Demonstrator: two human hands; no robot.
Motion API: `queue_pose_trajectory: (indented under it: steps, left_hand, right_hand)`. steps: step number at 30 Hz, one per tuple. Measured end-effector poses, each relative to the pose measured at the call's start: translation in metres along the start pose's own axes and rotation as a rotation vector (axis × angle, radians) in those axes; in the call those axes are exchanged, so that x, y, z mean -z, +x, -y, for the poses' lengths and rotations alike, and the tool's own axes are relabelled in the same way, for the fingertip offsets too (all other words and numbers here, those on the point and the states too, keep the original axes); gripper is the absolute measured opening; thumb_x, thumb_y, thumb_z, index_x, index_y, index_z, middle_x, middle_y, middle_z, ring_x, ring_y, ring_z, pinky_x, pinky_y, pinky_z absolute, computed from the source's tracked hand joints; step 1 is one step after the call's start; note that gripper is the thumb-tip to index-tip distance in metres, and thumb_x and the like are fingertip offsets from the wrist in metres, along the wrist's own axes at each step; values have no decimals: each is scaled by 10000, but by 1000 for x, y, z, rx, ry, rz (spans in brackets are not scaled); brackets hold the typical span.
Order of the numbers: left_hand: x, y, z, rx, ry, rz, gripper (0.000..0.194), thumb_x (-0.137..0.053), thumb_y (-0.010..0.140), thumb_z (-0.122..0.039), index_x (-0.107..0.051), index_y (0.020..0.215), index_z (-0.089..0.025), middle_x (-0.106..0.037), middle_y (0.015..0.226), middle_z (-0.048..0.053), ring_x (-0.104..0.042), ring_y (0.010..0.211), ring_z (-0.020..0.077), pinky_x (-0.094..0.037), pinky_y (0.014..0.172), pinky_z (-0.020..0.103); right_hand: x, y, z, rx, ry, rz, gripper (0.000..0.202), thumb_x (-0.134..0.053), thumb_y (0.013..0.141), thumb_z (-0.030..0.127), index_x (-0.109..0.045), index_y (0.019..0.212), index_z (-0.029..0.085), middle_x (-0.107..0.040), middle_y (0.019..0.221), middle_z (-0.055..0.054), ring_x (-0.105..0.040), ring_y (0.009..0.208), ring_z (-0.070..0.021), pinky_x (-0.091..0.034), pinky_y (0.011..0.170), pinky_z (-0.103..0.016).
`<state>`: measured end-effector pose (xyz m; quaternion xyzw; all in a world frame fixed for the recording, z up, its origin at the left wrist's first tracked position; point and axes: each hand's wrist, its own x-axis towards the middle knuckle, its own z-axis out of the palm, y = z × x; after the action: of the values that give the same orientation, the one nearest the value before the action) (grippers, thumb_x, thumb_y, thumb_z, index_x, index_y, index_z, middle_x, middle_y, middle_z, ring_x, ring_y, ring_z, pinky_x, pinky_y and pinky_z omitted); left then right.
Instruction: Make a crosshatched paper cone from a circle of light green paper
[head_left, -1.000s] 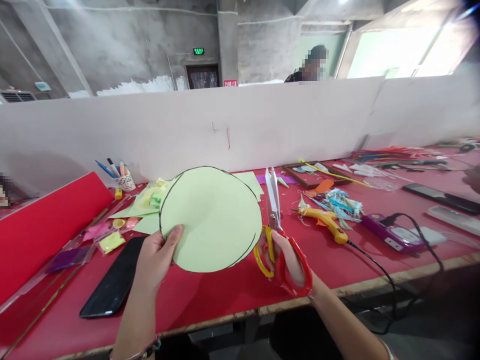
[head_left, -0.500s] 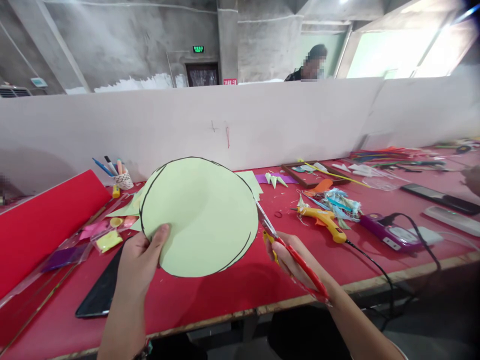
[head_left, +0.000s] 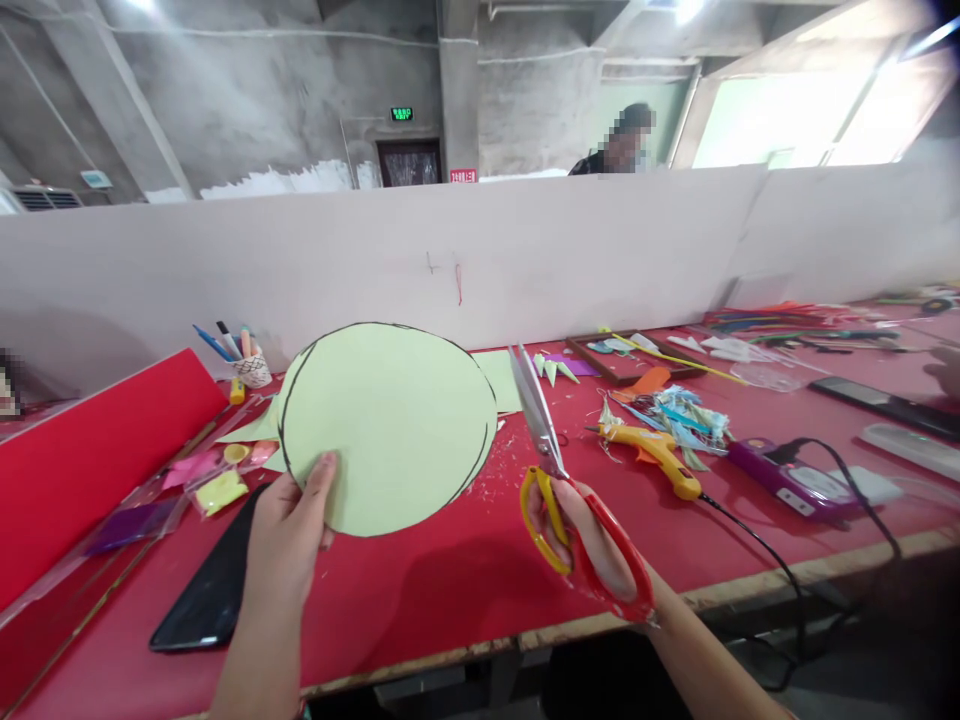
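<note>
The pale green paper disc is held up above the red desk, its broad face tilted toward the camera and its outline roughly round. Black marker line runs along much of its rim, and at the lower right a dark arc sits slightly inside the edge. The scissors are also raised above the desk, to the right of the paper disc and apart from it. Their long metal blades are slightly open and point toward the desk's far edge; the yellow and red handle loops lie toward its near edge, the red one farther right.
</note>
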<state>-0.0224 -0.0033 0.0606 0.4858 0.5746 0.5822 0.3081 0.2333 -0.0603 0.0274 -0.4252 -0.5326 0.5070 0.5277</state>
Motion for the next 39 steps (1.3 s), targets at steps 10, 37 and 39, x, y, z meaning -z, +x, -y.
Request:
queue_pose_trajectory:
  steps: [10, 37, 39]
  left_hand:
    - [-36, -22, -6, 60, 41, 353, 295, -557, 721, -441, -523, 663, -153, -525, 445, -52, -464, 296, 79, -370, 329, 187]
    - [-54, -34, 2, 155, -86, 752, 343, -517, 778, -380, -497, 1032, -152, -636, 1011, 83, -660, 721, 183, -486, 775, 327]
    - [-54, -34, 2, 171, -94, 717, 356, -528, 770, -381, -489, 1042, -154, -648, 980, 76, -661, 725, 187, -492, 761, 326]
  right_hand:
    - [3, 15, -10, 144, 201, -83, 199, -433, 839, 345, -467, 730, 182, -463, 476, 55, -372, 357, -59, -246, 388, -217]
    - [11, 20, -11, 101, 178, -143, 116, -475, 770, 279, -464, 686, 200, -435, 406, 58, -347, 369, -90, -256, 426, -253]
    - [12, 20, -11, 113, 190, -139, 136, -458, 793, 332, -465, 745, 206, -433, 406, 60, -335, 363, -94, -247, 419, -255]
